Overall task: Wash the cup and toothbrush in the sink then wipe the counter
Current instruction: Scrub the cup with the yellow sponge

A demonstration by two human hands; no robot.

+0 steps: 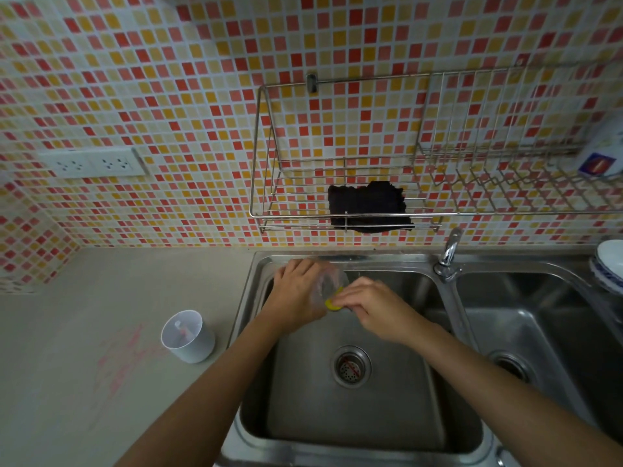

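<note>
Left hand (298,291) is wrapped around a clear cup (328,283), held over the back-left corner of the left sink (354,416) basin. Cup is hard to read: transparent and blurred. It looks tipped with its long axis running roughly 9-to-3, mouth toward the right hand; can't confirm.

Right hand (367,303) sits at 3 o'clock from the cup, touching it, fingers pinched together on a small yellow scrubber (333,304) at what looks like the rim. So: left clamps, right scrubs. My read is the cup wash is mid-step.

Key relation for the next move: faucet (450,251) stands at about 2 o'clock from the hands, on the divider between the two basins. No water stream visible. The right hand is the nearer one to it, so it probably has to work the tap or the left has to carry the cup over to the spout for rinsing.

White holder (187,335) stands upright on the bench (101,298) at 8 o'clock from the left hand, just beside the sink edge; something pinkish inside, likely the toothbrush (183,330), too small to be sure. Left hand is nearer to it.

Pink marks (128,358) smear the bench at 7 o'clock from the holder, so wiping is not yet done. Dark cloth (369,205) lies in the wall rack (269,197) at 12 o'clock above the hands, either hand can reach.
</note>
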